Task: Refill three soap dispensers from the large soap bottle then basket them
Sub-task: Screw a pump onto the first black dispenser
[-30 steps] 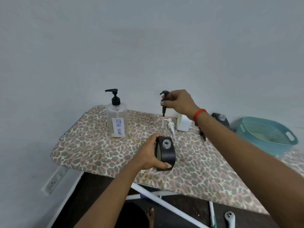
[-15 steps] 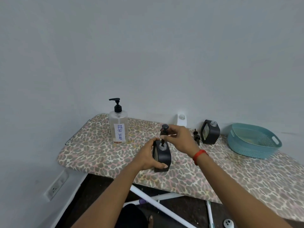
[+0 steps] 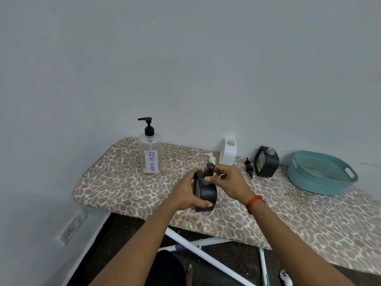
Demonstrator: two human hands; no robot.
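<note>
One large soap bottle [image 3: 150,155] stands upright at the left of the ironing board [image 3: 115,182]. Right of it, near the front edge, the left hand [image 3: 186,193] wraps the side of a black dispenser [image 3: 206,195] while the right hand [image 3: 231,182] pinches the pump [image 3: 210,167] at its neck. The dispenser stands roughly upright, long axis vertical, pump head up. If the pump goes in tilted the thread may cross and jam, and a hard twist this near the edge could tip it and spill soap, well short of the basket [image 3: 321,182] at far right.
</note>
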